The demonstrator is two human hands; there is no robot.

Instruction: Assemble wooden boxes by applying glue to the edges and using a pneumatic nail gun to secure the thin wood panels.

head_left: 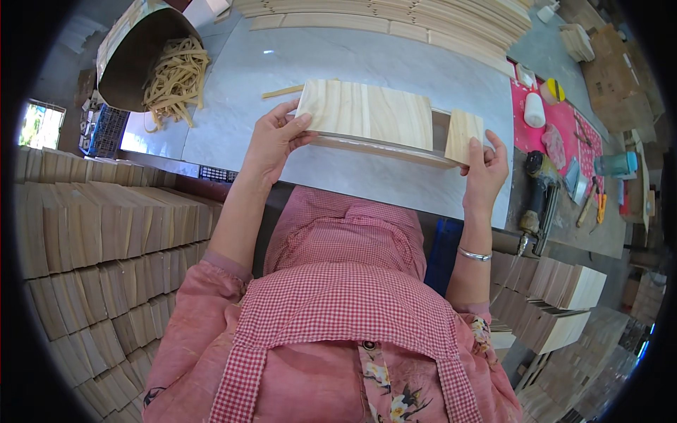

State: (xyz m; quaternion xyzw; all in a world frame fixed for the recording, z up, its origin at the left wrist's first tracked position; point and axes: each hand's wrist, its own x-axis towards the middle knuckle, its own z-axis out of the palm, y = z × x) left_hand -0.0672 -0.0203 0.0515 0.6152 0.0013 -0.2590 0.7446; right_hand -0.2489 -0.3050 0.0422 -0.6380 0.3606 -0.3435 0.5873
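Observation:
A long, pale wooden box [367, 113] is held over the light marbled tabletop [338, 176]. Its upper face has a long panel on the left and a short wooden piece [463, 130] at the right end, with a dark gap between them. My left hand [273, 141] grips the left end, thumb on top and fingers beneath. At the other end my right hand [483, 166] pinches the short piece and the box's edge, its thumb on the upper face. Behind the box a thin wooden strip [283, 92] lies partly hidden.
A tipped container [130, 60] spills thin pale strips [176, 77] at the far left. Long wooden slats [395, 17] are stacked along the back. On the right lie a nail gun [539, 176], a white bottle [534, 109] and pliers [599, 208]. Stacked wooden boards [113, 218] stand left.

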